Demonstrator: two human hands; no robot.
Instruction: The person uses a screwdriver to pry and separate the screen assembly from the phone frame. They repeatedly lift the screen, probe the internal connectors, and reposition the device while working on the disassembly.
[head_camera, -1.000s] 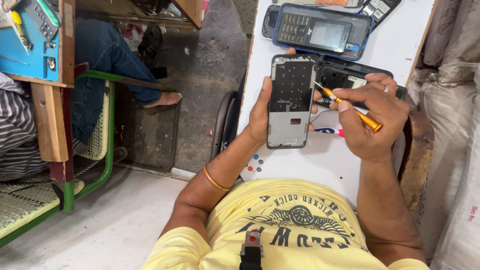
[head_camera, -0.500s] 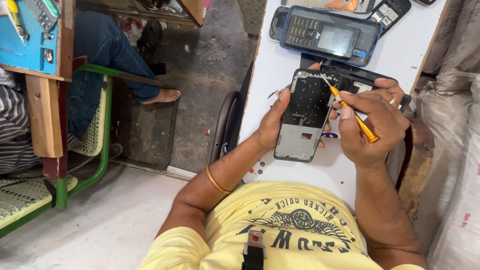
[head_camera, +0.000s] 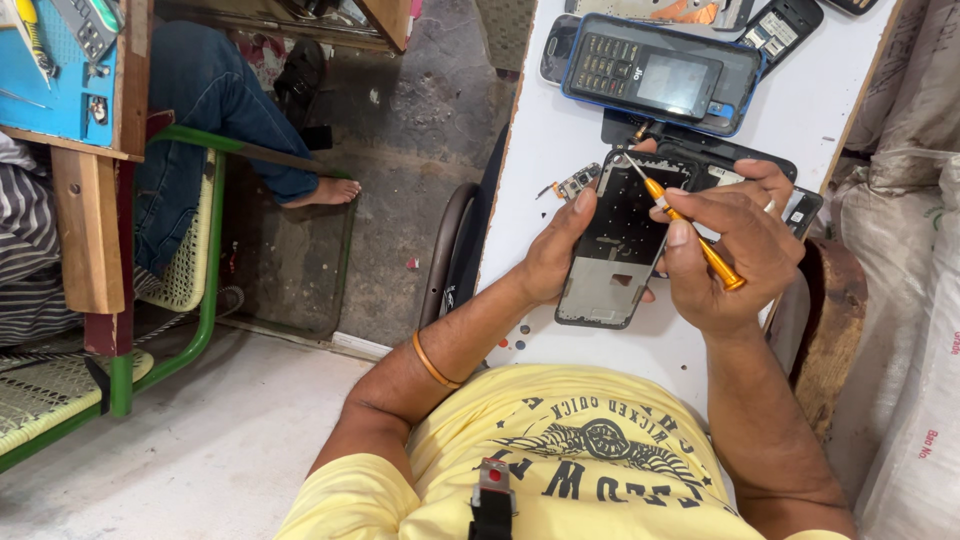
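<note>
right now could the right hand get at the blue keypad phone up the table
Probably yes. The right hand holds an orange screwdriver just short of the blue keypad phone, and only bare white table and a dark phone part lie between, though its grip is taken up.

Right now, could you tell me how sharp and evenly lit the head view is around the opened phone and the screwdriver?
Head view: soft, even daylight with no hard shadows; the opened phone frame in the left hand and the orange screwdriver in the right hand look sharp; mild glare on the screen of the blue keypad phone; wide-angle bending at the edges.
</note>
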